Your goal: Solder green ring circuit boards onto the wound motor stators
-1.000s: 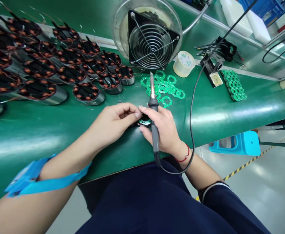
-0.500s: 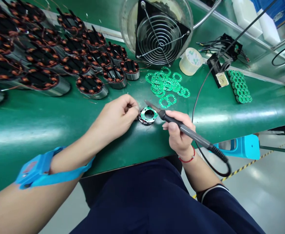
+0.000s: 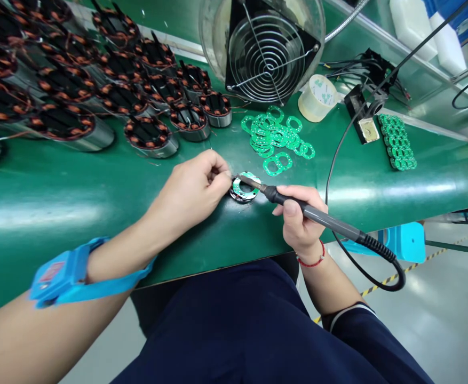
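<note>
The soldering iron (image 3: 332, 221) slants across the workpiece, its long axis running from ten o'clock to four o'clock; the tip points toward ten o'clock and the cable end toward four. The tip crosses the opening of a green ring board (image 3: 240, 193), which lies face up on a small wound stator (image 3: 239, 200); tip contact cannot be determined. The stator stands on the green bench (image 3: 205, 248), its axis roughly upright. The right hand (image 3: 303, 218), at four o'clock from the stator, grasps the iron by its handle. The left hand (image 3: 201, 186), at nine o'clock, has thumb and fingers drawn together at the stator rim; whether they grip anything cannot be told. Loose ring boards (image 3: 277, 136) lie at one o'clock, the tape roll (image 3: 317, 100) between one and two, and larger stators (image 3: 149, 136) toward ten o'clock.
</note>
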A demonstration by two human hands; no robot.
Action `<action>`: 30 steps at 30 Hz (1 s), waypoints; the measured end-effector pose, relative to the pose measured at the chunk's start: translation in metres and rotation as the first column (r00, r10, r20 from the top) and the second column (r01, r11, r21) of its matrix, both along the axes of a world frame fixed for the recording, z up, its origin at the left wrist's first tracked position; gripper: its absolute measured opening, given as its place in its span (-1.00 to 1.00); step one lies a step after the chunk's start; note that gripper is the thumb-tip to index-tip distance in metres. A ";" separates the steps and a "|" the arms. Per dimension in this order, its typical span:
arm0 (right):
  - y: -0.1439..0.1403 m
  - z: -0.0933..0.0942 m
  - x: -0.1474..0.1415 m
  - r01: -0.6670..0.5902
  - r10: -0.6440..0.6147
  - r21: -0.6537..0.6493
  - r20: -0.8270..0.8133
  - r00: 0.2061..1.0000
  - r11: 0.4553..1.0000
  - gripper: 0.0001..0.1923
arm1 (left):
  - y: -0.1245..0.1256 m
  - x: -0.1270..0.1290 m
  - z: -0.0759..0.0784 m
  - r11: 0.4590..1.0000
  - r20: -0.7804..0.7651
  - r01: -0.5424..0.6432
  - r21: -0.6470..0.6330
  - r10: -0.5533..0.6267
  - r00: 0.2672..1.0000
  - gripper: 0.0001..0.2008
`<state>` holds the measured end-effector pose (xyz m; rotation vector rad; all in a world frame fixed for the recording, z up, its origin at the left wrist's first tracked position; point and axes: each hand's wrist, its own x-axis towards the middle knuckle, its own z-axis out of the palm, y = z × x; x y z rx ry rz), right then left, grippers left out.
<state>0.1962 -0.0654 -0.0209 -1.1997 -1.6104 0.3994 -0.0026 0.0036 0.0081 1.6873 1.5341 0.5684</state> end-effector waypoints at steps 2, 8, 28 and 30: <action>0.002 0.002 -0.001 -0.003 0.003 -0.016 -0.002 1.000 1.000 -0.66 | 0.000 0.000 0.001 1.000 0.005 0.006 0.005 -0.006 1.000 -0.92; 0.019 0.023 -0.007 -0.199 0.226 -0.145 0.201 0.953 0.969 -0.56 | 0.002 -0.001 -0.001 0.999 0.040 0.039 0.036 -0.040 0.998 -0.92; 0.032 -0.002 -0.002 -0.192 0.247 -0.184 0.349 0.904 0.964 -0.41 | 0.000 -0.017 -0.001 0.949 -0.082 0.313 0.043 -0.309 0.948 -0.73; 0.030 -0.004 -0.005 -0.172 0.237 -0.208 0.346 0.908 0.963 -0.45 | -0.001 -0.018 0.002 0.947 -0.155 0.293 0.130 -0.273 0.950 -0.79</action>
